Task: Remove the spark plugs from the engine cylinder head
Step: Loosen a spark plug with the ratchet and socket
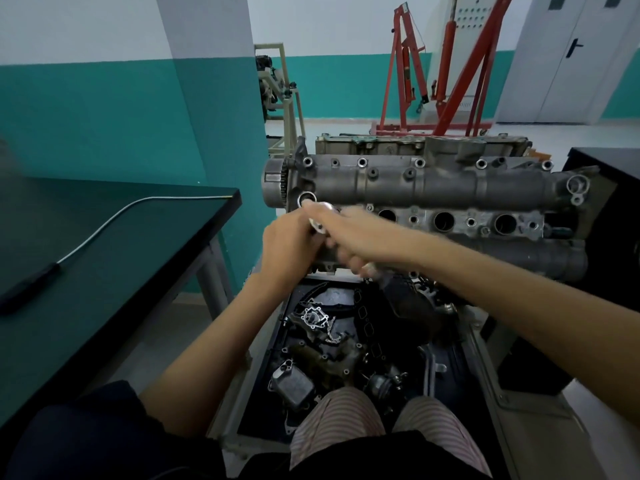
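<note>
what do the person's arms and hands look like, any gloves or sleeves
No gloves: the left hand and right hand are bare. Both forearms are bare up to the elbow, with no watch or wristband visible. The hands are blurred, so rings cannot be told.

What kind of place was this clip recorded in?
Most likely an automotive workshop or training garage: a stripped engine cylinder head on a stand, a red engine hoist behind it, and a tray of loose engine parts below.

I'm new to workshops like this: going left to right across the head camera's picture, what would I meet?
Dark table with a flexible tool lying on it → left hand → right hand → engine cylinder head → grey double doors.
</note>
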